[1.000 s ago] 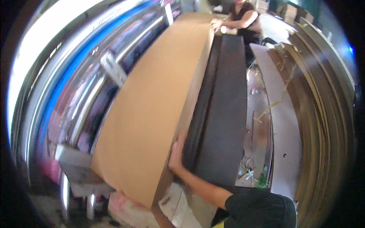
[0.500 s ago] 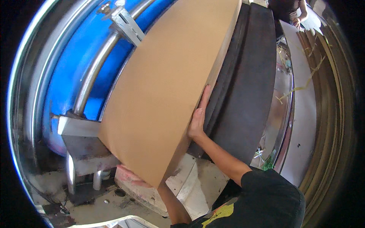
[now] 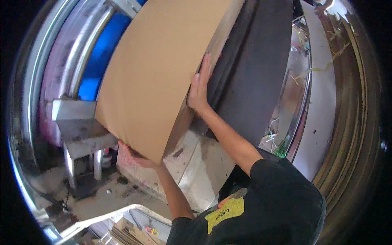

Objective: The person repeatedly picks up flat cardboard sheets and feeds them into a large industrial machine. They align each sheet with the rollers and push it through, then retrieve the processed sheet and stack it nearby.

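A thick stack of brown cardboard sheets [image 3: 149, 77] lies in front of me, its long right side running away from me. My right hand [image 3: 199, 87] is flat against that side, fingers stretched out along it. At the near end, my left hand [image 3: 136, 157] lies along the stack's edge with its fingers extended; the stack's corner covers part of it. Left of the cardboard, a metal bracket [image 3: 79, 110] stands against the stack's near left corner. Beyond it are a metal bar and a blue surface [image 3: 96, 65] of a machine.
A dark flat panel [image 3: 257, 81] runs along the stack's right. Farther right lie a pale board [image 3: 320, 94] and layered brown cardboard [image 3: 347, 106]. Below, a white-rimmed container [image 3: 134, 210] holds cardboard pieces and scissors [image 3: 152, 231]. Another person's hand shows at the top right.
My view has shifted, bringing the container at the bottom further into sight. Less blue and more pinkish surface shows on the machine. Both hands stay against the cardboard stack.
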Demonstrator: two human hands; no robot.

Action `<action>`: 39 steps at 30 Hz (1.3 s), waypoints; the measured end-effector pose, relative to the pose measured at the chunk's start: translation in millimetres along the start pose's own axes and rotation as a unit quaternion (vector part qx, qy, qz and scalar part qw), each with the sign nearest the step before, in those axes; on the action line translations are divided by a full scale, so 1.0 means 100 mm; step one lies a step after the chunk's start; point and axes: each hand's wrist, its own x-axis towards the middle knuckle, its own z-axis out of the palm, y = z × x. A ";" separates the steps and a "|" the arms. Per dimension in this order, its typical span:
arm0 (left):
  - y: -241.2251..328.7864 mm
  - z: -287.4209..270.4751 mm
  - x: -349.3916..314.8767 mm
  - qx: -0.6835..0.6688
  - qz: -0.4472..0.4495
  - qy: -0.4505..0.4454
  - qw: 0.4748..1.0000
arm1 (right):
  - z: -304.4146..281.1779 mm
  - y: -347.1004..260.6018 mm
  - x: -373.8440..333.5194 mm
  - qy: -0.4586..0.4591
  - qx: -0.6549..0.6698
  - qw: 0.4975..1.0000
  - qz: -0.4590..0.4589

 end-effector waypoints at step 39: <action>0.33 0.59 -0.31 -0.429 -0.147 0.081 0.887 | 0.22 -0.56 0.17 0.027 0.108 0.988 0.109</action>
